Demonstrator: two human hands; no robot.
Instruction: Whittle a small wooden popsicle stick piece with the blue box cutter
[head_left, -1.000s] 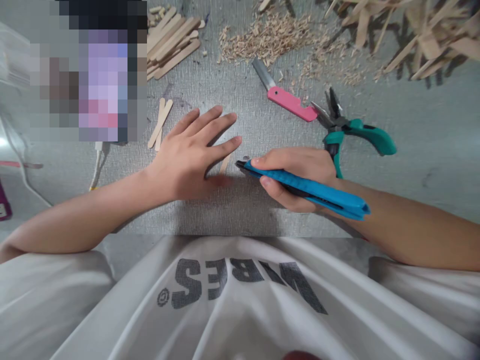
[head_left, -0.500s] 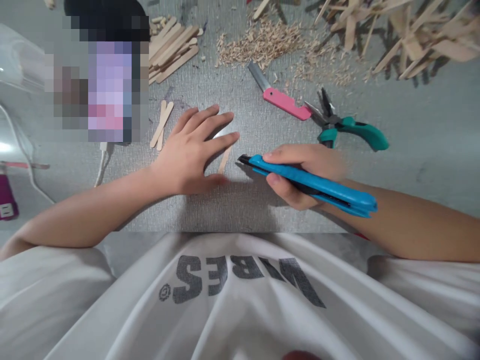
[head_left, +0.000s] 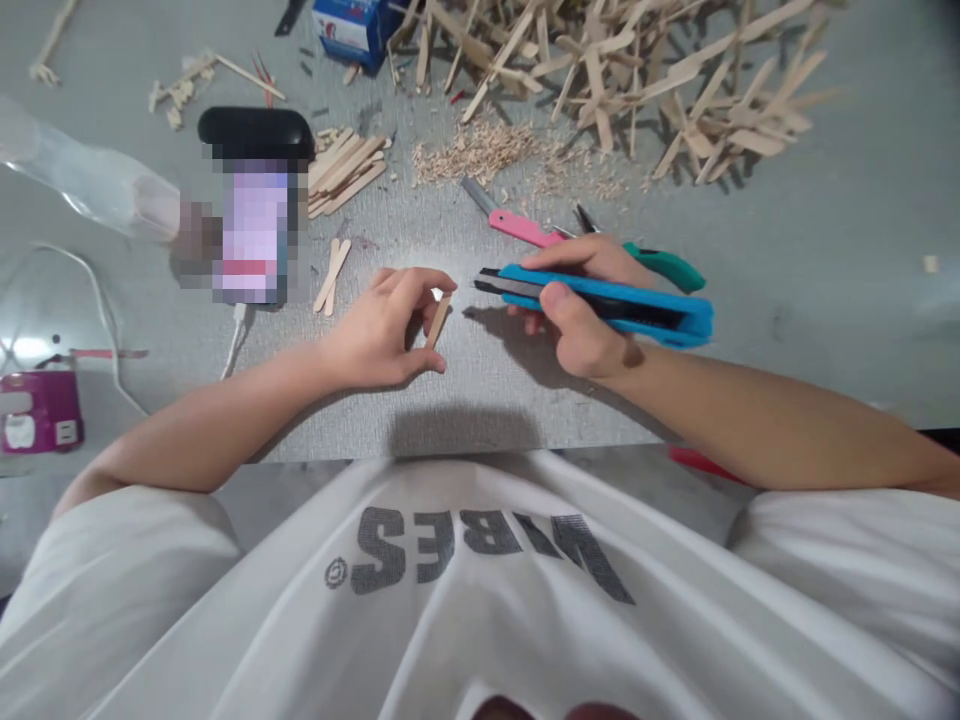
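My left hand [head_left: 375, 328] holds a short wooden craft stick [head_left: 439, 322] on a slant between thumb and fingertips, just over the table. My right hand [head_left: 596, 350] is wrapped round a blue snap-off utility knife [head_left: 630, 303]. The knife's blade points left toward the stick, with a small gap between them. Two crossed craft sticks [head_left: 334, 272] lie to the left, beyond my left wrist. Beyond my right hand are a pink folding razor [head_left: 517, 227] with its blade out and green-handled pliers [head_left: 667, 265], partly hidden by the hand.
A pile of wood shavings [head_left: 480, 153] lies at the middle back, with a heap of sticks [head_left: 600, 70] behind it. Stacked craft sticks [head_left: 345, 172] sit beside a blurred phone [head_left: 255, 230] with a white cable [head_left: 236, 340]. A purple packet [head_left: 45, 410] lies at left.
My left hand has gone from spread flat over the table to pinching the short stick and lifting it. My right hand has turned the knife in its grip. The view has shifted.
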